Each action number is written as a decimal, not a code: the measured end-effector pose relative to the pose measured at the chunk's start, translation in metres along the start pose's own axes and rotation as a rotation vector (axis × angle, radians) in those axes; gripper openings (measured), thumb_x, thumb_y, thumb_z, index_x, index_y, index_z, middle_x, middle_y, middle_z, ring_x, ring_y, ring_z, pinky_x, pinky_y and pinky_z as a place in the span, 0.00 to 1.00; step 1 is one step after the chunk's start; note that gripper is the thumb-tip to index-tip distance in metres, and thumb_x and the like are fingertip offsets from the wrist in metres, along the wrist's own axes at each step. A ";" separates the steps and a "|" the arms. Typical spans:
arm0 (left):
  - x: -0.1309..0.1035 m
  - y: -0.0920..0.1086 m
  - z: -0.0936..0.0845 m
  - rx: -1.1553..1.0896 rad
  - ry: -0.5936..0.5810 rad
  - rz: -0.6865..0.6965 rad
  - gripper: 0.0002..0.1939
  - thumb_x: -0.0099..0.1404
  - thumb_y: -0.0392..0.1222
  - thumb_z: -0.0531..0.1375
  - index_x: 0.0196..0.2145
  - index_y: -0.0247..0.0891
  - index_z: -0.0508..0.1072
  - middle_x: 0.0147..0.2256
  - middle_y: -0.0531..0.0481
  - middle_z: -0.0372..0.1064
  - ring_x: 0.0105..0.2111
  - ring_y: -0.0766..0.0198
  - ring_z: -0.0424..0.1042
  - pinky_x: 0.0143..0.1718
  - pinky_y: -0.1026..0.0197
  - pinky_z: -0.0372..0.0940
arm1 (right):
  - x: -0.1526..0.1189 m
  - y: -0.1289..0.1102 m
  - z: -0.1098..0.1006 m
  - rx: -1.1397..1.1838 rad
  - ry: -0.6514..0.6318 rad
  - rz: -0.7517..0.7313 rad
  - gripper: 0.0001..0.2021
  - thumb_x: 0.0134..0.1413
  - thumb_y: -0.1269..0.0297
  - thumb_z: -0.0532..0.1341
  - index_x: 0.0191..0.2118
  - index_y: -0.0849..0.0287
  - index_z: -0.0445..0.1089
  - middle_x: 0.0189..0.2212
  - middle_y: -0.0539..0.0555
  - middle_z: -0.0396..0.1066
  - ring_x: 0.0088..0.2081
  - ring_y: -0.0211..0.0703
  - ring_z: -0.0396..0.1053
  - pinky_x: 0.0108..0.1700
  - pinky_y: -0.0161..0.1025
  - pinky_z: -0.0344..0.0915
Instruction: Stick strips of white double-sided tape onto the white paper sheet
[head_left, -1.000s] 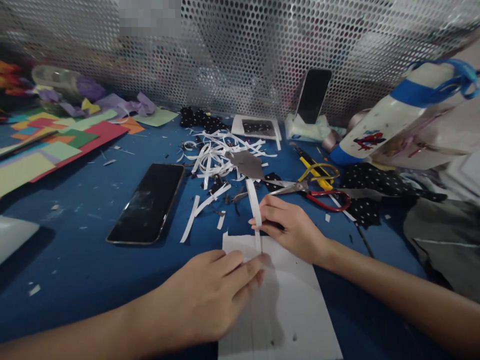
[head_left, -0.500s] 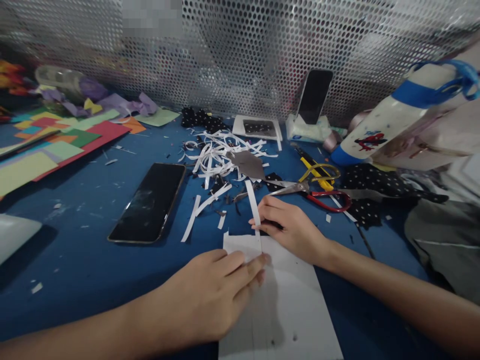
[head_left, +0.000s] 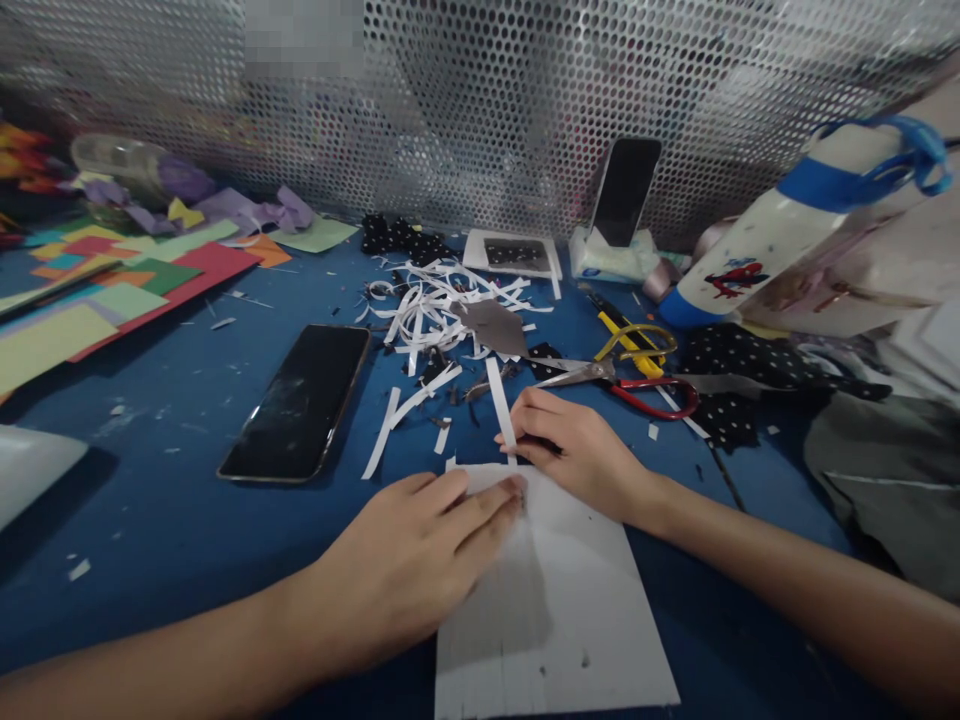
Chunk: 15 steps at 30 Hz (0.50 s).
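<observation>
A sheet of white paper (head_left: 592, 600) lies on the blue table, with thin strips running along its left part. My left hand (head_left: 420, 560) rests palm down on the sheet, its fingers stretched toward the top edge. Just beyond that edge, my right hand (head_left: 574, 450) pinches a narrow white paper strip (head_left: 498, 395) between thumb and fingers. The strip points away toward a pile of loose white strips (head_left: 427, 310). Scissors (head_left: 600, 372) with one red and one yellow handle lie beyond my right hand.
A dark phone (head_left: 300, 405) lies left of the sheet. Coloured papers (head_left: 150, 290) spread at the far left. Another phone (head_left: 626, 195) stands upright at the back. Right of it are a white and blue bottle (head_left: 772, 240), a yellow cutter (head_left: 630, 340) and dotted black cloth (head_left: 735, 365).
My left hand has slid forward along the sheet, nearer its top edge. My right hand has barely moved and still pinches the strip.
</observation>
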<state>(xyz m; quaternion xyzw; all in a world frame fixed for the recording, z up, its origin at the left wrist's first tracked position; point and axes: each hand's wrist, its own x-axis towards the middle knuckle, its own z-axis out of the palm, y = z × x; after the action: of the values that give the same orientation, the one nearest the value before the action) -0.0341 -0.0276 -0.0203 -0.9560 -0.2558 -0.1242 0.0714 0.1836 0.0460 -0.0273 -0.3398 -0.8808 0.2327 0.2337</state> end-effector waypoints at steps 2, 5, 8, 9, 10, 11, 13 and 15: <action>0.001 -0.001 0.001 0.027 -0.036 -0.046 0.19 0.70 0.39 0.51 0.56 0.33 0.68 0.58 0.47 0.65 0.39 0.55 0.68 0.32 0.53 0.65 | 0.000 0.000 0.000 0.002 0.000 0.001 0.06 0.60 0.74 0.59 0.33 0.58 0.67 0.35 0.48 0.66 0.35 0.35 0.66 0.38 0.32 0.61; 0.002 -0.002 0.003 0.025 -0.043 -0.040 0.21 0.70 0.39 0.51 0.58 0.31 0.66 0.58 0.44 0.65 0.41 0.54 0.68 0.36 0.52 0.64 | 0.000 -0.001 0.000 -0.002 0.000 0.001 0.06 0.60 0.75 0.59 0.33 0.58 0.66 0.35 0.48 0.65 0.35 0.35 0.66 0.38 0.33 0.61; 0.003 -0.005 0.003 -0.025 -0.061 0.043 0.22 0.68 0.34 0.51 0.59 0.26 0.63 0.57 0.41 0.65 0.42 0.56 0.69 0.40 0.53 0.63 | 0.000 -0.001 0.000 0.006 0.003 0.003 0.06 0.60 0.75 0.59 0.33 0.58 0.66 0.35 0.48 0.65 0.35 0.35 0.65 0.37 0.32 0.61; 0.002 -0.005 0.003 -0.055 -0.075 0.066 0.23 0.68 0.33 0.50 0.59 0.26 0.63 0.58 0.41 0.65 0.41 0.56 0.69 0.40 0.53 0.63 | 0.000 -0.001 0.001 0.012 0.004 0.004 0.06 0.60 0.75 0.59 0.33 0.58 0.66 0.34 0.48 0.65 0.35 0.34 0.65 0.37 0.32 0.61; 0.002 -0.005 0.002 -0.086 -0.088 0.080 0.23 0.67 0.32 0.50 0.59 0.25 0.63 0.58 0.41 0.64 0.41 0.57 0.70 0.40 0.54 0.63 | 0.000 -0.001 0.001 0.018 0.005 0.004 0.06 0.59 0.75 0.60 0.33 0.58 0.65 0.34 0.48 0.65 0.35 0.34 0.65 0.37 0.32 0.61; 0.002 -0.005 0.002 -0.118 -0.097 0.087 0.23 0.67 0.33 0.50 0.59 0.26 0.63 0.59 0.41 0.63 0.41 0.57 0.70 0.39 0.54 0.63 | 0.000 -0.002 0.001 0.022 0.005 0.004 0.06 0.59 0.75 0.60 0.33 0.58 0.65 0.34 0.47 0.65 0.35 0.34 0.65 0.38 0.32 0.61; 0.001 -0.005 0.000 -0.171 -0.103 0.088 0.23 0.67 0.34 0.50 0.59 0.27 0.64 0.61 0.41 0.61 0.43 0.56 0.70 0.41 0.54 0.63 | 0.000 -0.002 0.001 0.025 0.006 0.003 0.06 0.59 0.75 0.60 0.32 0.58 0.65 0.34 0.47 0.65 0.35 0.34 0.65 0.38 0.32 0.61; 0.001 -0.004 -0.002 -0.210 -0.109 0.092 0.24 0.66 0.36 0.51 0.59 0.29 0.64 0.62 0.42 0.59 0.45 0.56 0.71 0.42 0.54 0.63 | 0.001 -0.002 0.001 0.027 0.006 0.006 0.07 0.59 0.74 0.61 0.32 0.58 0.64 0.34 0.47 0.64 0.35 0.33 0.65 0.37 0.32 0.61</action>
<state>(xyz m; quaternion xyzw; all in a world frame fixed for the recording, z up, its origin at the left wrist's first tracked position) -0.0360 -0.0238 -0.0182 -0.9743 -0.2007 -0.0947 -0.0373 0.1816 0.0451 -0.0271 -0.3397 -0.8758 0.2444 0.2404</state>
